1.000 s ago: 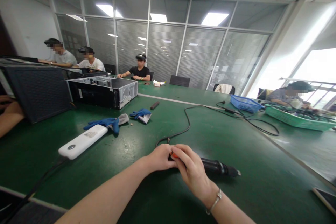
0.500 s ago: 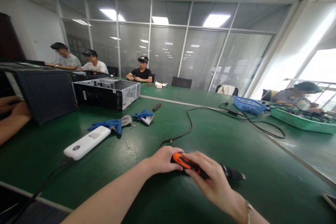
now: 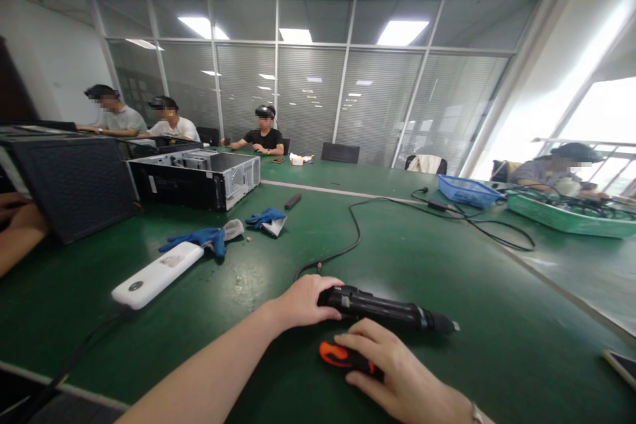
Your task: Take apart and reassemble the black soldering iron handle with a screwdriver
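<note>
A black electric screwdriver (image 3: 382,308) lies on the green table, its bit end pointing right. My left hand (image 3: 304,299) is closed around its rear end, where a black cord (image 3: 338,253) leads away across the table. Just nearer to me, my right hand (image 3: 392,358) has its fingers closed on an orange-and-black screwdriver handle (image 3: 342,356). The rest of that screwdriver is hidden under the palm. The two tools lie apart, with a narrow strip of table between them.
A white power strip (image 3: 158,275) and blue gloves (image 3: 201,238) are at left. Behind them stand an open computer case (image 3: 189,182) and a dark case (image 3: 79,185) with another person's hands. Blue (image 3: 467,192) and green (image 3: 566,215) baskets sit right. Several people sit around the table.
My right hand has moved towards me with the orange-and-black screwdriver, away from the electric screwdriver, which now shows along its length. My left hand keeps hold of the rear end.
</note>
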`<state>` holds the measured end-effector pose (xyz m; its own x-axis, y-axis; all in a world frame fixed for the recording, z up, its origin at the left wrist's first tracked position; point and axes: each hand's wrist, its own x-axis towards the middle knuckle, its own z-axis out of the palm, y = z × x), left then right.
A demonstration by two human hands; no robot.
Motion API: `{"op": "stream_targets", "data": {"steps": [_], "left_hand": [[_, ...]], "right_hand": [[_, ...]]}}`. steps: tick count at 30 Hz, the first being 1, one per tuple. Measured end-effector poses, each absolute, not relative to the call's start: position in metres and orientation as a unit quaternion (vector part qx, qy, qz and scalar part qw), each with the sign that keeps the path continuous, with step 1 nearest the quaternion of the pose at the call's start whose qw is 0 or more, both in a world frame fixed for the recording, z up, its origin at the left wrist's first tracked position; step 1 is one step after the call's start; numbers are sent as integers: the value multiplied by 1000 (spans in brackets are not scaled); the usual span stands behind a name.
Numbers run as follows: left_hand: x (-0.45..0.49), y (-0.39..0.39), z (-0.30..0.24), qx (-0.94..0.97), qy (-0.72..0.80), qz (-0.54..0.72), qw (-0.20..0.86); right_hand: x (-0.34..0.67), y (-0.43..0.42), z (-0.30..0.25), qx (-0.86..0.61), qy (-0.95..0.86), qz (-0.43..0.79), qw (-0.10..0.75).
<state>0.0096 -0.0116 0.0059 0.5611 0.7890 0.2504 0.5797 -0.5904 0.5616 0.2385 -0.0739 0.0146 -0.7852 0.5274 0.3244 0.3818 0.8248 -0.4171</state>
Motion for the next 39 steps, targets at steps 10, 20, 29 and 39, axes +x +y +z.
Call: {"op": "stream_targets", "data": {"steps": [10, 20, 29, 39], "left_hand": [[9, -15, 11, 860, 401, 232, 213], [10, -17, 13, 860, 410, 223, 207], [5, -16, 12, 844, 398, 322, 164], [3, -13, 7, 864, 383, 300, 132]], "right_hand": [[318, -8, 14, -378, -881, 54, 280], [333, -9, 1, -433, -875, 128, 175], [345, 5, -7, -491, -847, 67, 191], [508, 73, -46, -803, -565, -54, 182]]}}
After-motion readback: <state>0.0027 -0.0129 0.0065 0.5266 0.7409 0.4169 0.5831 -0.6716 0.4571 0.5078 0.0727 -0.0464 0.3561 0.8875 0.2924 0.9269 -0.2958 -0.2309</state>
